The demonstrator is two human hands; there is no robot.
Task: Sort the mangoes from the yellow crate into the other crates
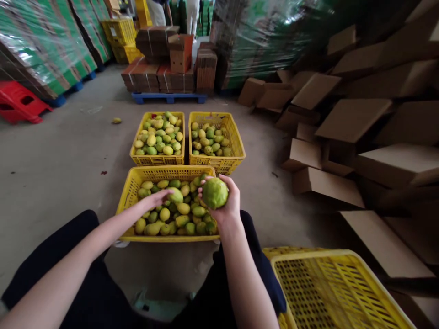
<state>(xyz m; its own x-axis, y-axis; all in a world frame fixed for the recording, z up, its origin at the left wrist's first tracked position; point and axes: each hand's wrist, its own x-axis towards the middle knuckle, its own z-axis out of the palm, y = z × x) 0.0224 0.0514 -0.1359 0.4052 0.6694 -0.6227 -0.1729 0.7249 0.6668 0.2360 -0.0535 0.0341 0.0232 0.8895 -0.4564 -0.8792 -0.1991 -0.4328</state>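
My right hand (230,201) is wrapped round a large, bumpy green lemon (215,193), raised over the right side of the near yellow crate (126,196). My left hand (158,198) reaches over the same crate, its fingers closed against a yellow-green lemon (176,195) just above the pile. Loose green and yellow lemons (183,209) cover the crate's bottom. The fingertips of my left hand are partly hidden by the fruit.
Behind stand a fuller lemon crate (157,160) and a less full one (216,161). An upturned yellow crate (329,274) is by my right knee. Cardboard boxes (353,119) heap up on the right. A blue pallet (169,98) bears flattened cartons. One lemon (117,120) lies on the floor.
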